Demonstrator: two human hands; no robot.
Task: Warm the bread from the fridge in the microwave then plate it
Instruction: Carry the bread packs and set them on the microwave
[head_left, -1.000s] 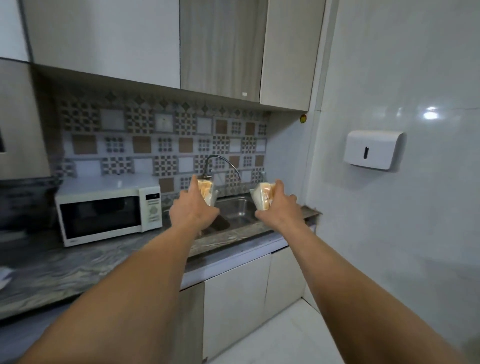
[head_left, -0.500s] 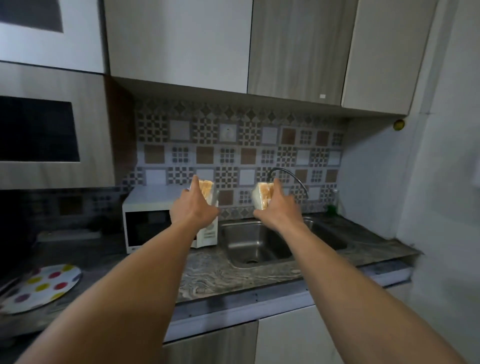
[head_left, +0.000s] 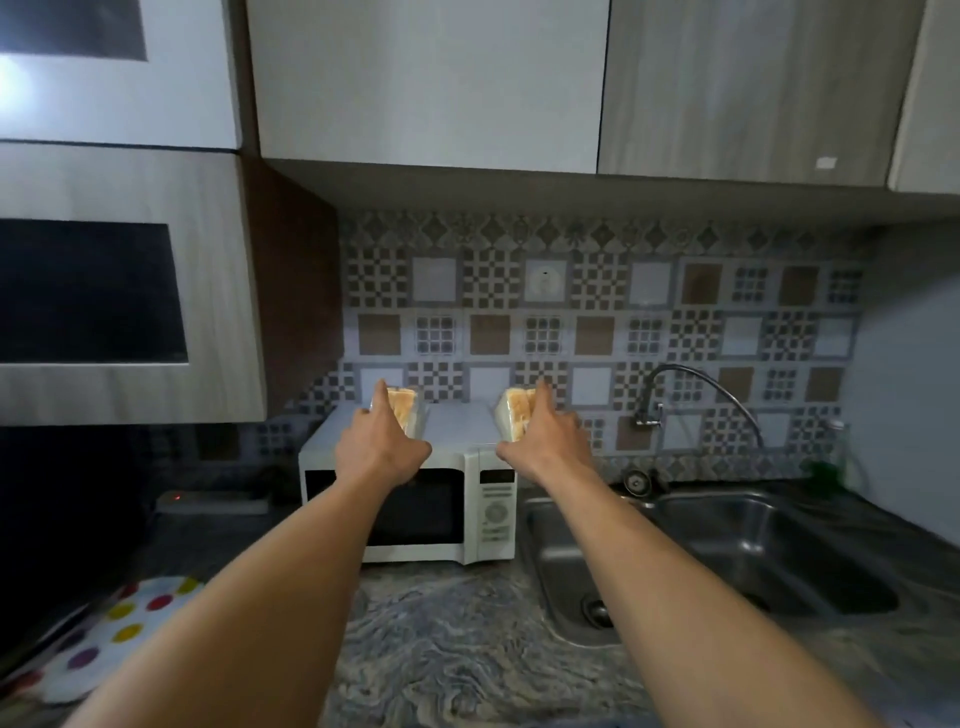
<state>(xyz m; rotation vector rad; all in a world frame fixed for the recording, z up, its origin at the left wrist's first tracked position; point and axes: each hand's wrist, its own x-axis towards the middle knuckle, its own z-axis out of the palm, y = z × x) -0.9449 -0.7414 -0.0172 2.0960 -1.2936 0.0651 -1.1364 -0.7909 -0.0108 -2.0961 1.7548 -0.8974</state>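
Left hand (head_left: 382, 452) and right hand (head_left: 545, 441) each hold wrapped bread (head_left: 402, 408) in curled fingers before the microwave (head_left: 426, 514), panel lettering blurred.

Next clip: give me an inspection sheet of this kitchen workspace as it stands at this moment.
Surface: grey marbled counter, dimly lit.
Job's things: left bread and right bread, each in clear wrap, held up; microwave, door shut; dotted plate on the counter, far left.
Clutter: green item behind the sink.
Grips: left hand holds left bread; right hand holds right bread.
Cables: strip with red light, left of microwave; no cord made out.
Surroundings: tap, patterned tiles, cupboards above.
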